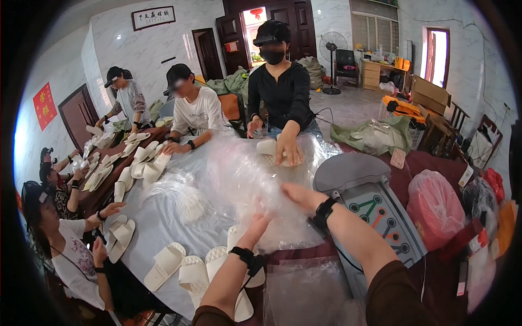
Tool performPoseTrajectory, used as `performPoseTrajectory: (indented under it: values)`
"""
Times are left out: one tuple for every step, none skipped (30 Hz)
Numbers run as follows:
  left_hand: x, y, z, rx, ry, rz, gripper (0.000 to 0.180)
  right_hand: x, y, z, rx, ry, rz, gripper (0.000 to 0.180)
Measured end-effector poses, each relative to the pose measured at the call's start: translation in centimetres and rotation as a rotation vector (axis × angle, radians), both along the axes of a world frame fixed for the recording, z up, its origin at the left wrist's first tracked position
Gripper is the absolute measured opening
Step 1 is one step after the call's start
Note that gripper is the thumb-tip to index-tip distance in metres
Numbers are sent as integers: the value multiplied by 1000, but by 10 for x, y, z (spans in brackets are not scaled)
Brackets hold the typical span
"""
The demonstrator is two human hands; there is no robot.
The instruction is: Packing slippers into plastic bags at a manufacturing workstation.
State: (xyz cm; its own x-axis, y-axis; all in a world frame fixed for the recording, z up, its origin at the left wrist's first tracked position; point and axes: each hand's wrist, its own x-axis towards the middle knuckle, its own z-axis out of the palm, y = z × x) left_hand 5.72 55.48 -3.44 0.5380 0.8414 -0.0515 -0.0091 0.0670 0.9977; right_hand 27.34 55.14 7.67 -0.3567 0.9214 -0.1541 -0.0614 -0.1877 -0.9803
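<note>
Clear plastic bag (255,179) film billows in front of me, blurred by motion. My left hand (261,216) grips its near side, its fingertips partly hidden by the film. On the bag's right side, my right hand (299,196) is also closed on the plastic, its fingers blurred. Below and left of my left hand lie several cream slippers, among them an open-toe slipper (166,266) and another slipper (193,278) beside it. A stack of flat clear bags (304,293) rests between my forearms. Across the table, a co-worker's hand (289,148) presses on a pair of slippers (266,148).
A grey plastic case (375,212) with coloured lines stands right of my right hand. Farther right sits a pink plastic bag (435,209). A heap of clear film (179,198) lies on the grey cloth (144,244). Several people work along the left side with slippers.
</note>
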Motion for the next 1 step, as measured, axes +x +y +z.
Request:
performPoseTrajectory:
  values:
    - [-35, -40, -30, -7, 8, -14, 102, -7, -2, -5, 154, -286, 121, 43]
